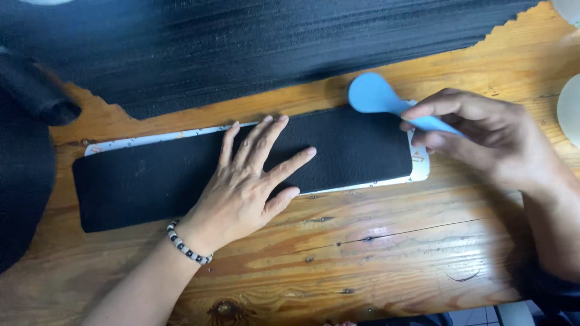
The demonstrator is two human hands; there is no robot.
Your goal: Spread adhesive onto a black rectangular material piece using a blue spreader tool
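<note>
Head view, looking straight down on a wooden desk (386,253). Left hand (248,187) lies flat, fingers (266,136) spread open, palm pressing on a long black fabric strip (145,181) that runs left to right across the desk. The strip sits on top of a white patterned backing piece (420,169), whose edge shows along the strip's upper side and at its right end. Right hand (483,139) has its fingers closed around the handle of a light blue paddle-shaped tool (371,93); the rounded blade rests at the strip's upper right corner, partly over the desk (whether it actually touches the fabric cannot be told). A beaded black-and-white bracelet (187,244) circles the left wrist. A large sheet of dark fabric (272,48) with a jagged cut edge covers the far side of the desk, just beyond the strip. More dark cloth (24,175) hangs at the left edge. Two pale round objects (569,108) sit at the right edge, mostly out of frame.
</note>
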